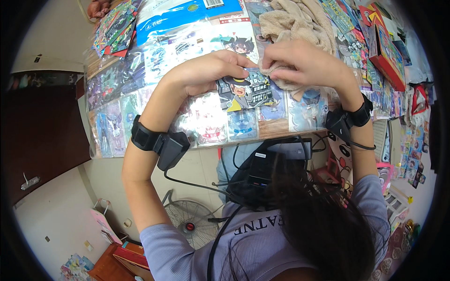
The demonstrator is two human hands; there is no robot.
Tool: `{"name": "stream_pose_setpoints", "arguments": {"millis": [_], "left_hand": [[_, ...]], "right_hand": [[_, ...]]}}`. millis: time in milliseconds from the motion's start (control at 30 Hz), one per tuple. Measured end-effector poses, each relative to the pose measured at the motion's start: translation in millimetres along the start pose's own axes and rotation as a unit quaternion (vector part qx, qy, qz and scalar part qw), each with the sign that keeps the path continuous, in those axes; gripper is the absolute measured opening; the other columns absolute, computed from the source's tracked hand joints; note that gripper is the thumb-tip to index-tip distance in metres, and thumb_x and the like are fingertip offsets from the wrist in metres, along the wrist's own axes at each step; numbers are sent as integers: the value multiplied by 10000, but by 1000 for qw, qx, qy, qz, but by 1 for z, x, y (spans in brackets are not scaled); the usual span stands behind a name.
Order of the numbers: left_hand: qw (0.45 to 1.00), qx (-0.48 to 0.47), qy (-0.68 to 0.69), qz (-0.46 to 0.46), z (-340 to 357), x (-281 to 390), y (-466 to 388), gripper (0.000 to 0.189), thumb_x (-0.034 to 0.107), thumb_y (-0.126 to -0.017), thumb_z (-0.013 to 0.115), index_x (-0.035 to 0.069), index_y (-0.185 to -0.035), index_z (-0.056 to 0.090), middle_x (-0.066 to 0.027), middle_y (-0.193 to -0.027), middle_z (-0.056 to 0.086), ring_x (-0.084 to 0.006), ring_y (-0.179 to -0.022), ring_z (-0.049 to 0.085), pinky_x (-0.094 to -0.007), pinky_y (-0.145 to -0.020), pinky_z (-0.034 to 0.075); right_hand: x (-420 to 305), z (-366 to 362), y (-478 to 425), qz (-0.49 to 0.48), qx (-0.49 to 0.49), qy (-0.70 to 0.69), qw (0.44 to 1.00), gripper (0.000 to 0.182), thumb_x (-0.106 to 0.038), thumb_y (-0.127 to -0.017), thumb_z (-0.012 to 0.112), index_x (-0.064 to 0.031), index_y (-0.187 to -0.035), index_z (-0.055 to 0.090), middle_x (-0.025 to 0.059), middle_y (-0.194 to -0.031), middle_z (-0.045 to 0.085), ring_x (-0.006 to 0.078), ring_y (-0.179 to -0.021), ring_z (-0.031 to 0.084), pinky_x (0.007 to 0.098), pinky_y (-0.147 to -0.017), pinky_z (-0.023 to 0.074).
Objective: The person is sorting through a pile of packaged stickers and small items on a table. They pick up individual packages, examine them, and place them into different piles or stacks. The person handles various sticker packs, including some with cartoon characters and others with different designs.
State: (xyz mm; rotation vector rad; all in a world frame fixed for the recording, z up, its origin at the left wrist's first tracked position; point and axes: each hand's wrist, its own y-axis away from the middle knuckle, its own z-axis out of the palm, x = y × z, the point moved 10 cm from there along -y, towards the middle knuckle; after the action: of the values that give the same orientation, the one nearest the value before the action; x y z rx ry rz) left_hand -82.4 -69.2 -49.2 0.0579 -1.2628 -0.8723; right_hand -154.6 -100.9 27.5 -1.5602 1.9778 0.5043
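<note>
My left hand (214,72) grips an illustrated card (246,92) by its upper left part, thumb on its face. The card bears a cartoon figure in a dark hat and some writing. My right hand (299,63) pinches a bunched corner of a beige cloth (297,21) against the card's upper right edge. The rest of the cloth lies crumpled on the table beyond that hand. Under both hands, the wooden table (276,128) is covered with flat character cards and clear plastic. Whether the card is a single sheet or a packet, I cannot tell.
At the far left lies a pile of colourful cards (117,26), beside a blue-and-white plastic package (175,17). A red-edged box (388,58) and more cards sit on the right. Cables run from my wrist devices; a floor fan (191,221) stands below.
</note>
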Motion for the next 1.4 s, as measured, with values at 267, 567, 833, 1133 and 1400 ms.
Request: {"name": "stream_pose_setpoints", "arguments": {"millis": [267, 567, 833, 1133, 1400], "left_hand": [[1000, 14, 15, 5, 1, -1, -3, 320, 34, -872, 543, -87, -1169, 555, -134, -996, 674, -124, -811, 663, -222, -715, 536], [1000, 21, 4, 17, -3, 0, -5, 358, 44, -889, 530, -90, -1220, 512, -147, -1044, 661, -127, -839, 668, -225, -733, 549], [992, -2, 124, 24, -8, 4, -2, 403, 41, -881, 438, -128, -1247, 456, -172, -1079, 636, -142, -838, 679, -211, -636, 592], [987, -142, 65, 23, 13, 6, -1, 528, 46, -887, 570, -60, -1349, 338, -121, -1082, 623, -144, -952, 644, -281, -702, 606], [995, -68, -77, -9, -7, -5, -2, 498, 6, -853, 580, -48, -1326, 435, -76, -1028, 653, -90, -906, 617, -214, -771, 506]], "right_hand": [[-4, 6, 1, -19, -14, 19, 1000, 110, -119, -756, 600, -25, -789, 554, 121, -658, 575, 318, -664, 587, 393, -616, 457], [-5, -1, -2, 18, 32, 60, 998, 141, -129, -808, 584, -11, -808, 507, 142, -701, 552, 345, -696, 575, 406, -620, 450], [-3, -3, -2, 18, 76, 103, 992, 123, -119, -841, 570, -10, -878, 524, 147, -808, 560, 358, -760, 580, 423, -657, 459], [-1, -5, -1, 14, 77, 64, 995, 124, -126, -826, 594, -18, -878, 560, 144, -781, 572, 338, -728, 585, 398, -642, 462], [0, 4, 2, 4, -43, 6, 999, 132, -151, -830, 590, -21, -833, 567, 129, -719, 597, 315, -709, 593, 387, -626, 453]]}}
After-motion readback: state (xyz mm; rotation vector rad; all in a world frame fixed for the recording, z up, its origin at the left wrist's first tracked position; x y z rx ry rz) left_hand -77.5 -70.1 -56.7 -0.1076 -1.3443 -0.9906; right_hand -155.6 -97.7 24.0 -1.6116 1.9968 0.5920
